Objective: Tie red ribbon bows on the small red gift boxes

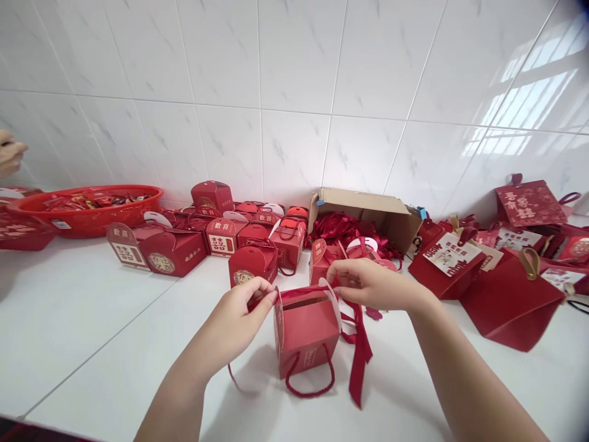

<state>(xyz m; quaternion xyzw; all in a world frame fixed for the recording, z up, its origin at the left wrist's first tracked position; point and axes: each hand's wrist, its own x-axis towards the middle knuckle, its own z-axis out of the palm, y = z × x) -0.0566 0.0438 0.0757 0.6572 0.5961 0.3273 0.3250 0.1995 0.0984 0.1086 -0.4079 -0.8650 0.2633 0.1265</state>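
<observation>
A red gift box (309, 341) stands upright on the white surface between my hands, its top slot showing and a twisted cord handle (310, 393) hanging at the front. Red ribbon (360, 365) crosses the top of the box, and a long tail droops on the right side. At the box's left end panel, my left hand (243, 316) is closed in a pinch on the ribbon; a thin strand hangs below it. My right hand (375, 283) pinches the ribbon beside the right end panel. Its fingertips are partly hidden.
Finished-looking red boxes (173, 252) cluster at the back. A cardboard carton (363, 199) holds a heap of red ribbon (343, 230). Larger red bags (510, 301) with tags crowd the right. A red basin (92, 227) with packets sits left, near another person's hand (10, 153).
</observation>
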